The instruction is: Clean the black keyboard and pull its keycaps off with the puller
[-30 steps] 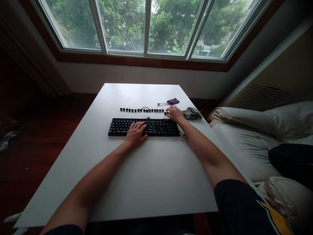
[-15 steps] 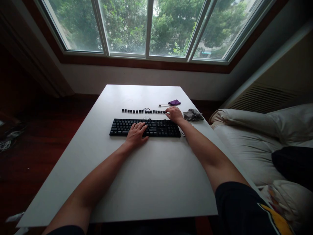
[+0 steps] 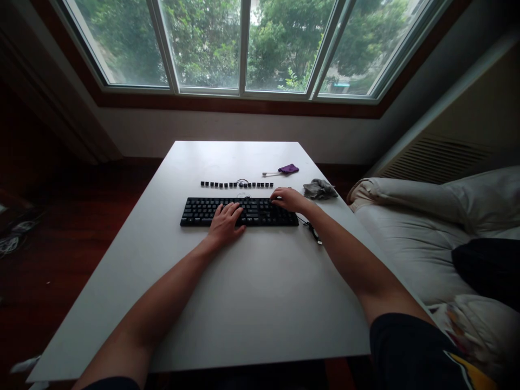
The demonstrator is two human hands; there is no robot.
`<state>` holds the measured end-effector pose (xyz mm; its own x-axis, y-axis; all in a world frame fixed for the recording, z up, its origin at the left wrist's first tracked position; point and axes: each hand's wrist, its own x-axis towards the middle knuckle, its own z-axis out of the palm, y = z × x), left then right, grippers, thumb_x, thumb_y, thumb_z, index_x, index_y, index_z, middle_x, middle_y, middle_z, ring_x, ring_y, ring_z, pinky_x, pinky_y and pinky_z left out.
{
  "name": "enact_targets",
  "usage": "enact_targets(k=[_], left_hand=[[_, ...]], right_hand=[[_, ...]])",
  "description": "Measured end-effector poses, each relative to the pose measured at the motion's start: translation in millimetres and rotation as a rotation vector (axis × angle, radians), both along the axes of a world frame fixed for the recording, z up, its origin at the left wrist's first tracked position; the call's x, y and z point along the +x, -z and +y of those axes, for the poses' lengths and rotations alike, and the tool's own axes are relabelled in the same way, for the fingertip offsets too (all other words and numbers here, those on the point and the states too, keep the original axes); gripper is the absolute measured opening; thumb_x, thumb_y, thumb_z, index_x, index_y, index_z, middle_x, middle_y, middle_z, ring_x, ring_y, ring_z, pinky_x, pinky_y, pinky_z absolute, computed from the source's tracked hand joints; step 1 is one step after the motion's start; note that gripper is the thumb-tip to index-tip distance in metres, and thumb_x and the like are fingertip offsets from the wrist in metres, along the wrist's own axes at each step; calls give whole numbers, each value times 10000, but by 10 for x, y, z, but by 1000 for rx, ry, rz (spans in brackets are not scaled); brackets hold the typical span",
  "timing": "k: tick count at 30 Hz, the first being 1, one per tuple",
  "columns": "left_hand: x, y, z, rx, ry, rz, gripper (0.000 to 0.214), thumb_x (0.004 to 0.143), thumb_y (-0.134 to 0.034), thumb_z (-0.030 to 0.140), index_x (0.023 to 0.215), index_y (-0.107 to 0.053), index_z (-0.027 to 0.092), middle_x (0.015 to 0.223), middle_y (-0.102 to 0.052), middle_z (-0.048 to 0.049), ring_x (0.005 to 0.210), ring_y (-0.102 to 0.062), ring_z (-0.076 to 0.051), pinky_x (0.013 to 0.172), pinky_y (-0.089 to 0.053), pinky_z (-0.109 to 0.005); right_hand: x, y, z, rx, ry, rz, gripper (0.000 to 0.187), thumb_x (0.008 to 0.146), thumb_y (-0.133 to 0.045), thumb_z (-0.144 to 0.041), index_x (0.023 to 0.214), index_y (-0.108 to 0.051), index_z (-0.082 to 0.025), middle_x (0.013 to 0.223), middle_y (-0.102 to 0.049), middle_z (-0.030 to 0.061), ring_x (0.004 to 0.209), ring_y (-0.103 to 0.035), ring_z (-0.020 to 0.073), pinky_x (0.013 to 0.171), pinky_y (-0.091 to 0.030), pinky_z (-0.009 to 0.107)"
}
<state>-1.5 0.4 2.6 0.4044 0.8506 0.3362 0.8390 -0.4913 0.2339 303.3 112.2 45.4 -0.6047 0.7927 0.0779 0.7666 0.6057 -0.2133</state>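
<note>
1. Keyboard (image 3: 260, 216) centre stage in the head view: long, low and black, lying flat across the middle of the white surface (image 3: 244, 292), its long side roughly level, packed with rows of dark keys, faint pale marks on some of them.
2. Left hand (image 3: 226, 223) down on it, palm low, fingers spread over the keys left of the middle, thumb out towards the near edge; it rests there, gripping nothing that shows.
3. Right hand (image 3: 287, 199) over at the far edge, right-hand part, fingers curled down and close together; whether a small piece sits between those fingertips, I cannot tell.
4. Just beyond the keyboard, a neat line of small black keycaps (image 3: 226, 185), spaced apart, a thin wire loop (image 3: 242, 181) about the middle of the row.
5. On to holders: the keyboard's black case carries its keys; a purple cloth item (image 3: 289, 169) lies further back, a thin stick (image 3: 271, 174) beside it, its inside hidden.
6. Right flank: a crumpled grey cloth (image 3: 320, 189), and a black cable (image 3: 312, 232) near the right forearm.
</note>
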Motion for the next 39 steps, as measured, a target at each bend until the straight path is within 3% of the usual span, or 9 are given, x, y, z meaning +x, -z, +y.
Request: enact_targets(k=[14,39], left_hand=[[3,7,0,0,0,0,586,872,-637,418,1425,-537,250,1565,-462,-93,1483,-358,-301,1262,-178,-535],[10,-18,-10,-3,-7,-5,588,869,-636,412,1428,-536,259,1562,-466,-89,1478,-365,-301,1258,-190,-537]], right_hand=[[-170,-40,-184,115,65,-205,188,958,-608,-296,1093,-721,-228,1172,-704,85,1042,-657,249,793,-479,309],[-199,-24,-218,111,94,-164,193,954,-607,-298,1077,-739,-226,1157,-702,94,1083,-646,261,845,-506,331]])
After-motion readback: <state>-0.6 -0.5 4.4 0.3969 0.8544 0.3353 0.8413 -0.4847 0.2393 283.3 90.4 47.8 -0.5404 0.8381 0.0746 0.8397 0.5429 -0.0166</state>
